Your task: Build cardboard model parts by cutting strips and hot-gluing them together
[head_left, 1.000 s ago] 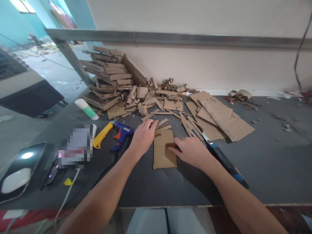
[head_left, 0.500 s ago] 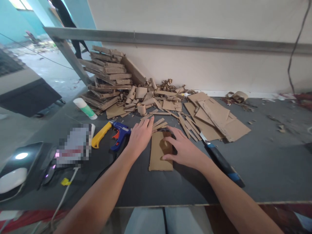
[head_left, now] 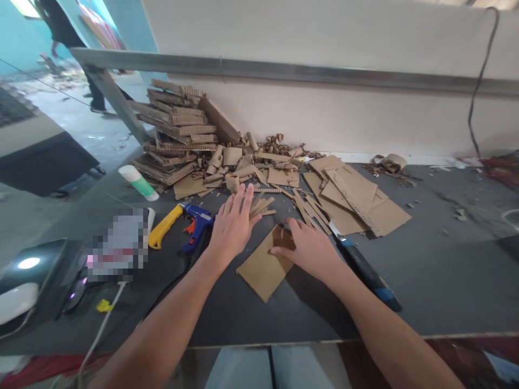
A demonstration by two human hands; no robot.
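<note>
Seen from above, we look down past two bare forearms, cut off at the lower edge, to a dark table [head_left: 446, 275]. A small cardboard rectangle [head_left: 259, 270] lies turned at an angle, near the table's front edge, between the two hands. Our right hand [head_left: 310, 248] covers its right corner; thumb and forefinger are parted, but the other fingers are hidden, so we cannot tell whether they grip it. Our left hand [head_left: 233, 227] is spread, fingers straight and pinching nothing, just beside some thin cardboard strips [head_left: 263, 208] that it partly hides; contact is unclear. To its left lies a blue glue gun [head_left: 198, 227], its cable running under our left forearm. Farther left, a pixelated block [head_left: 117, 243] cannot be identified. Behind, curled scraps [head_left: 243, 162] overlap too much to count. At top left, a person in dark clothing [head_left: 60, 27] is cut off above.
</note>
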